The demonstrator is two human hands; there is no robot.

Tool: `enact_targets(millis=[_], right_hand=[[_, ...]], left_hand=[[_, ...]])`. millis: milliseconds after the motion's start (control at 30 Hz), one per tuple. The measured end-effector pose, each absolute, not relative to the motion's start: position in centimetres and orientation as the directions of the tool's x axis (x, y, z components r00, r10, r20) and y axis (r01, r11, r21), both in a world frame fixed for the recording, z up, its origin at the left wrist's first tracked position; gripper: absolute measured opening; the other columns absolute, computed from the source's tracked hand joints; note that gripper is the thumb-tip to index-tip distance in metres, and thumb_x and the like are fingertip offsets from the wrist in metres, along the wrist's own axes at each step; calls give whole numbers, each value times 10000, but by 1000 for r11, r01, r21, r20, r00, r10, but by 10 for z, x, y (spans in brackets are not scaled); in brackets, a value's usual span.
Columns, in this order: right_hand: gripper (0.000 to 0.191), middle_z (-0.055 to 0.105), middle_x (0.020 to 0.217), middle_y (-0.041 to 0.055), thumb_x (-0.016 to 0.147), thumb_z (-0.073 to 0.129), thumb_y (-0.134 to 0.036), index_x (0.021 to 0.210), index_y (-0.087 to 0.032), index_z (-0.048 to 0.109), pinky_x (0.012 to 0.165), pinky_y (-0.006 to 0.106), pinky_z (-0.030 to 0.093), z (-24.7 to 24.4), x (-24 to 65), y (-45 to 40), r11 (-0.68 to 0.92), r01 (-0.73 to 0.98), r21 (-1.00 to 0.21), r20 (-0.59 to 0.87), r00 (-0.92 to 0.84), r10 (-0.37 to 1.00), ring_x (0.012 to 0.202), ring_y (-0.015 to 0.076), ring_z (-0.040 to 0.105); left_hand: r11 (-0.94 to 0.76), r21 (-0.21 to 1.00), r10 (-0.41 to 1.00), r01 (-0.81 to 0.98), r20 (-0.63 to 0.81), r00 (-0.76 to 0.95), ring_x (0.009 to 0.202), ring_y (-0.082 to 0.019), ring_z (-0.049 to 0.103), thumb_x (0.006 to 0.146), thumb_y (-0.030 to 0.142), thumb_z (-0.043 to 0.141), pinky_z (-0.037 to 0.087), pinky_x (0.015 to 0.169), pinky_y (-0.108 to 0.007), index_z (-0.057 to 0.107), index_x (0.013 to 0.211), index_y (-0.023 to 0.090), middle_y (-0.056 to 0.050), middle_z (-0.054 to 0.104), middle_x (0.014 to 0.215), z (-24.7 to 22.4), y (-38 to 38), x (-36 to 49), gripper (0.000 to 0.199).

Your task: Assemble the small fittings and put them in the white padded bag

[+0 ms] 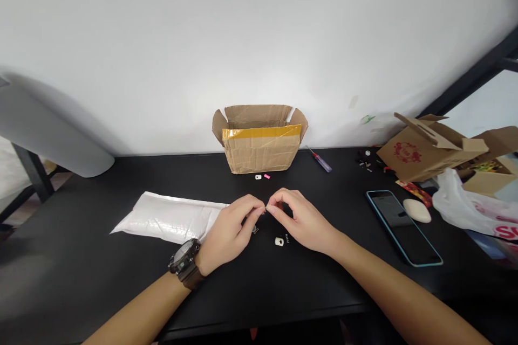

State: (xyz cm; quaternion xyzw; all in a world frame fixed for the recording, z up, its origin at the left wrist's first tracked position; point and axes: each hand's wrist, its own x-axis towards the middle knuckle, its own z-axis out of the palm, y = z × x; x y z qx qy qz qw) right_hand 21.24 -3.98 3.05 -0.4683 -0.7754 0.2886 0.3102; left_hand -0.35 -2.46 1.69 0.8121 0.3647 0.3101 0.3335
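My left hand (231, 234), with a dark watch (185, 260) on its wrist, is closed in a pinch above the table. My right hand (302, 221) pinches from the other side, and the fingertips of both nearly meet. Something tiny sits between them, too small to name. Below the hands lie a small white piece with a dark hole (279, 241) and several little metal-looking bits (287, 238). A white padded mailer (174, 218) lies flat beside my left hand. Farther back are a small white piece (258, 177) and a pink piece (267, 176).
An opened cardboard box (263, 150) stands against the wall. Right of it lies a screwdriver (319, 159) with a purple handle. A phone (403, 227), a white mouse-like object (416, 210), a plastic bag (465, 205) and another carton (416, 151) crowd the right side of the black table (81, 275).
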Motion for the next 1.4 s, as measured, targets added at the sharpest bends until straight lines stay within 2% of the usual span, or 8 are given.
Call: enact_targets(millis=[533,833,1000,1400], right_hand=[[128,668,922,-17,1055,524,-263,949,-237,589,920,359,422,28,214,-37,423,599,-680,209,-395,895,858,162,609],[120,668,937,-19,1059,519,-270,970,-243,596,928,353,419,27,214,-38,410,577,-707,210,-382,900,888,164,606],[132,684,975,-6,1064,501,-270,989,-248,608,939,363,427,25,214,-38,401,534,-744,213,-380,900,933,176,620],[151,694,959,-12,1048,536,-317,961,-255,642,900,352,445,23,215,-37,331,492,-806,160,-358,920,922,178,611]], left_hand=[[-576,655,776,488,251,579,887,-181,550,1084,244,387,425,816,-323,567,993,207,-25,592,933,19,-26,1,205],[-426,787,833,446,149,533,818,-156,571,1089,314,397,432,789,-304,568,989,218,4,609,901,16,-26,1,221],[-350,852,846,391,108,522,847,-151,592,1092,352,396,446,809,-298,579,1002,225,8,633,935,17,-26,0,241],[-326,878,839,351,97,535,866,-154,601,1086,346,412,448,831,-293,590,996,227,9,644,943,18,-25,-1,232]])
